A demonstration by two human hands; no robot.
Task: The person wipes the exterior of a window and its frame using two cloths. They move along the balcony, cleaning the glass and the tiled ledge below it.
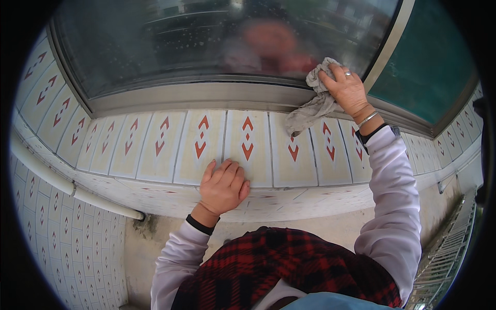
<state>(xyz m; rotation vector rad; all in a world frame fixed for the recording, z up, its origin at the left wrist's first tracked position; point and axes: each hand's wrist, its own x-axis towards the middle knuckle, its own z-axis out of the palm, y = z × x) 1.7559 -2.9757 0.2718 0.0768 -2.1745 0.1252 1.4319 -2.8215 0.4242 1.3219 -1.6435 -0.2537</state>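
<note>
A crumpled grey cloth (313,111) is bunched under the fingers of my right hand (347,90). The hand holds it at the lower right of a dark window pane (166,50), close to the metal frame. The loose end of the cloth trails over the bottom rail (201,96) onto the tiled sill (254,170). My left hand (224,188) rests palm down on the sill's front edge, holding nothing, with its thumb and index finger spread a little. Droplets or specks dot the glass, which shows a blurred reddish reflection.
Left of the window, a white pipe (108,201) runs down along a patterned tile wall (66,232) to the floor. A green pane (426,69) adjoins the window at right. Metal railing bars (445,240) stand at the lower right. Concrete floor (143,263) lies below the sill.
</note>
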